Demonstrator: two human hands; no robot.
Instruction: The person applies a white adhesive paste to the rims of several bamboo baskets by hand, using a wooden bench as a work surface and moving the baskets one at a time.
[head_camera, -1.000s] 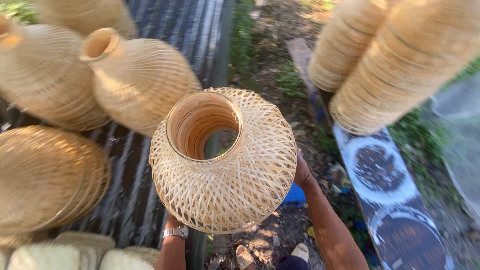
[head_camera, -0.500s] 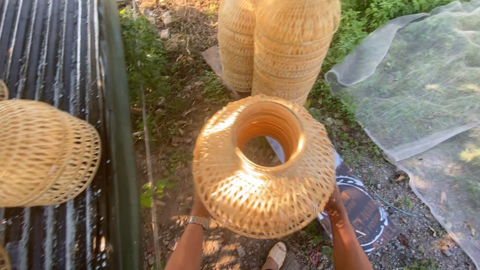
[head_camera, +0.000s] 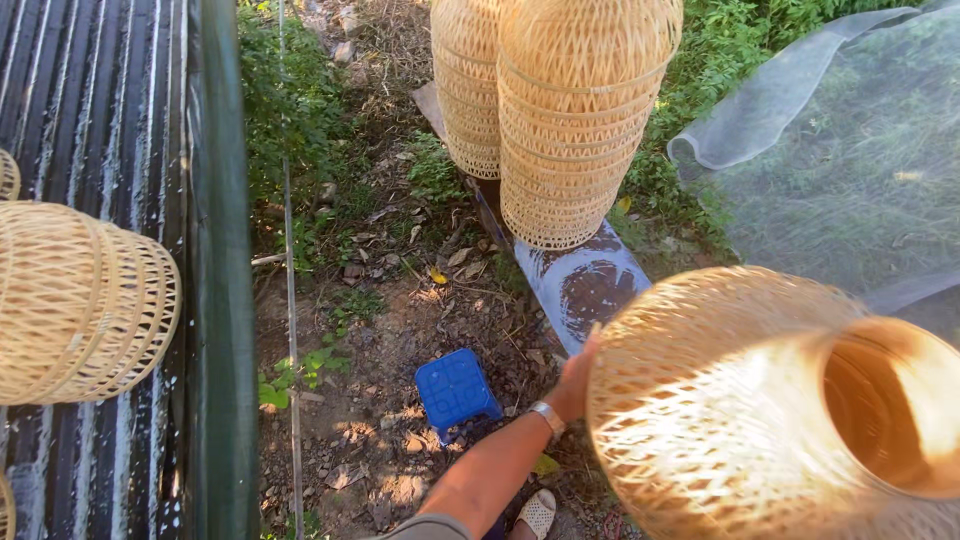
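Now, head view: left hand (head_camera: 578, 385) w/ wrist bracelet (head_camera: 548, 418) pressed flat against woven bamboo lampshade (head_camera: 740, 410) at 4 o'clock, holding its side; shade tilted, blurred, neck opening toward 3 o'clock. Right hand hidden, grip can't tell. Blue plastic stool (head_camera: 456, 390) on dirt at 6 o'clock. Stacked bamboo shades (head_camera: 570, 110) at 12 o'clock. More shades (head_camera: 80, 300) on corrugated sheet (head_camera: 90, 90) at 9 o'clock. Mesh netting (head_camera: 850, 150) at 2 o'clock.

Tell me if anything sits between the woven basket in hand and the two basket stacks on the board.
Nothing visible does. The woven basket, steadied by the left hand, hangs at lower right; toward the basket stacks lies only the bare painted board. The blue stool stands off to the side. The right hand is out of view.
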